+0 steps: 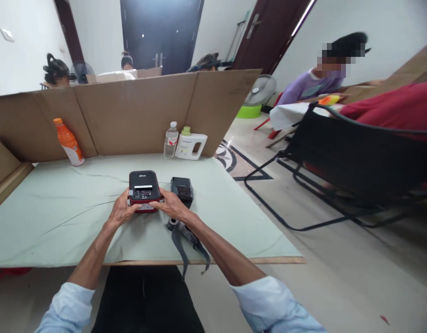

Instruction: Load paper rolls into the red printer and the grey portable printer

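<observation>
Both my hands are around a small boxy machine with a black top and red base, which looks like a label printer (pixel 144 185). My left hand (pixel 120 210) grips its left side, thumb along the front edge. From the right, my right hand (pixel 172 203) grips it the same way. Just beyond my right hand stands a glossy black box-shaped item (pixel 182 188) whose kind I cannot make out. Partly under my right forearm lie small rolls with dark ribbon (pixel 180 247), the loose ends hanging over the table's front edge.
Along the cardboard screen (pixel 137 118) stand an orange drink bottle (pixel 70 143), a clear water bottle (pixel 171 141) and a white jug (pixel 192 145). A pale green cloth covers the table (pixel 68 236). To the right are a black folding chair (pixel 355 171) and other people.
</observation>
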Motion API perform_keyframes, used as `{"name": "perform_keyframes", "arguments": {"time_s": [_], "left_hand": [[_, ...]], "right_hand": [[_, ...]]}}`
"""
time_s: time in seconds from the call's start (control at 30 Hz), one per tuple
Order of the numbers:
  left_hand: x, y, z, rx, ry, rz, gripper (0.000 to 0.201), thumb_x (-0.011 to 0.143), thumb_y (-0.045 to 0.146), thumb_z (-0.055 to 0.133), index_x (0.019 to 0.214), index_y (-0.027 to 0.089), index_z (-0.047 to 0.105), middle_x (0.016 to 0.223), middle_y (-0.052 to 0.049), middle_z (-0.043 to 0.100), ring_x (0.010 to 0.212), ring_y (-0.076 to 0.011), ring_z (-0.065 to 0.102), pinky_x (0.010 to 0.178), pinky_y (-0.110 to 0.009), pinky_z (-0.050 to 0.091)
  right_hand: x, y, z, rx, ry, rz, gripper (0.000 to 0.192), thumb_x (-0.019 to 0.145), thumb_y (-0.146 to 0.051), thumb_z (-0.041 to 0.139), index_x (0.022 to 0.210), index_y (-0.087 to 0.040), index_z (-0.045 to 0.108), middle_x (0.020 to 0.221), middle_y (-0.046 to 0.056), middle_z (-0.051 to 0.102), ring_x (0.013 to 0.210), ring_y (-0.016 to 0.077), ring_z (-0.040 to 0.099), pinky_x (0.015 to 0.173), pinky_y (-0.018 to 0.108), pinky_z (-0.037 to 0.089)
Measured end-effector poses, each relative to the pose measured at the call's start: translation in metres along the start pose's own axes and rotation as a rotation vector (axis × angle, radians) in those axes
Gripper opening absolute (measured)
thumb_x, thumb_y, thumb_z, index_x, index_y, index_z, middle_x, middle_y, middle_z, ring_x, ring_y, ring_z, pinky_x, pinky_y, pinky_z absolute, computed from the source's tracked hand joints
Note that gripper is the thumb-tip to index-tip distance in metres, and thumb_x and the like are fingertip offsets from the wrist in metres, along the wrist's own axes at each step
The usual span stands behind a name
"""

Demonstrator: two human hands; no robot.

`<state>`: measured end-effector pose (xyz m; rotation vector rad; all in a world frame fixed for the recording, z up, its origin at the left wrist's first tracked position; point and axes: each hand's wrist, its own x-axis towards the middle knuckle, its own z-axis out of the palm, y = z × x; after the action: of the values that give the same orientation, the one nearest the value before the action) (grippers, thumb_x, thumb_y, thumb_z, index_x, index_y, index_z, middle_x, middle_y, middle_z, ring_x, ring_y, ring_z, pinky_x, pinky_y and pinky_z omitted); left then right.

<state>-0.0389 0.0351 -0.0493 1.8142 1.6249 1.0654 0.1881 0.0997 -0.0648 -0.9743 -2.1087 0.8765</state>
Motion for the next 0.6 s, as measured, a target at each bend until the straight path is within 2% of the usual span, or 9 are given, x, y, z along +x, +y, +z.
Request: {"name": "perform_keyframes", "arguments": {"time_s": [0.07,0.17,0.3,0.37,0.43,0.5,0.6], "left_hand": [[-0.003,-0.003,-0.015,-0.052,0.018,0.012,0.064,0.079,0.030,0.075,0.140,0.018,0.060,0.121,-0.010,0.075,0.106,-0.0265,0.070,0.089,-0.037,0.058],[-0.013,-0.013,-0.055,-0.103,0.067,0.003,0.064,0.079,0.038,0.077,0.137,0.017,0.061,0.122,-0.010,0.074,0.106,-0.0253,0.069,0.090,-0.035,0.057],[-0.029,-0.032,-0.121,-0.052,0.155,-0.058,0.066,0.072,0.052,0.083,0.124,0.015,0.066,0.112,-0.009,0.075,0.098,-0.0252,0.069,0.086,-0.035,0.057],[-0.034,-0.044,-0.146,-0.007,0.187,-0.098,0.070,0.067,0.058,0.085,0.119,0.014,0.067,0.109,-0.009,0.076,0.095,-0.0258,0.069,0.085,-0.036,0.058],[-0.038,-0.055,-0.162,0.004,0.202,-0.124,0.079,0.062,0.062,0.087,0.121,0.014,0.067,0.111,-0.011,0.076,0.099,-0.0285,0.069,0.088,-0.039,0.058],[-0.042,-0.066,-0.170,0.010,0.199,-0.147,0.082,0.059,0.065,0.087,0.120,0.014,0.067,0.112,-0.012,0.076,0.103,-0.0314,0.070,0.091,-0.042,0.059],[-0.050,-0.076,-0.171,0.018,0.210,-0.171,0.084,0.061,0.070,0.083,0.123,0.015,0.066,0.115,-0.013,0.075,0.108,-0.0346,0.070,0.095,-0.047,0.059]], "right_hand": [[0.008,-0.011,0.006,0.026,-0.046,0.003,0.049,0.088,-0.035,0.071,0.134,-0.021,0.063,0.114,0.007,0.077,0.102,0.0258,0.071,0.091,0.037,0.054],[0.030,-0.040,0.027,0.035,-0.097,-0.001,0.053,0.087,-0.038,0.075,0.135,-0.021,0.060,0.122,0.009,0.074,0.110,0.0275,0.068,0.096,0.037,0.052],[0.068,-0.088,0.071,0.014,-0.208,0.027,0.051,0.087,-0.047,0.075,0.128,-0.020,0.060,0.120,0.009,0.074,0.112,0.0292,0.068,0.094,0.037,0.053],[0.084,-0.104,0.094,0.004,-0.252,0.032,0.051,0.087,-0.051,0.074,0.124,-0.018,0.060,0.120,0.012,0.073,0.113,0.0306,0.069,0.094,0.037,0.054],[0.094,-0.113,0.115,0.015,-0.268,0.030,0.052,0.087,-0.053,0.074,0.123,-0.018,0.059,0.122,0.012,0.073,0.116,0.0318,0.068,0.095,0.039,0.055],[0.099,-0.116,0.131,0.010,-0.273,0.043,0.056,0.087,-0.055,0.074,0.125,-0.017,0.058,0.125,0.013,0.072,0.118,0.0332,0.068,0.096,0.040,0.056],[0.100,-0.115,0.139,-0.009,-0.321,0.018,0.057,0.085,-0.055,0.076,0.124,-0.017,0.059,0.123,0.013,0.072,0.116,0.0338,0.068,0.094,0.042,0.057]]}}
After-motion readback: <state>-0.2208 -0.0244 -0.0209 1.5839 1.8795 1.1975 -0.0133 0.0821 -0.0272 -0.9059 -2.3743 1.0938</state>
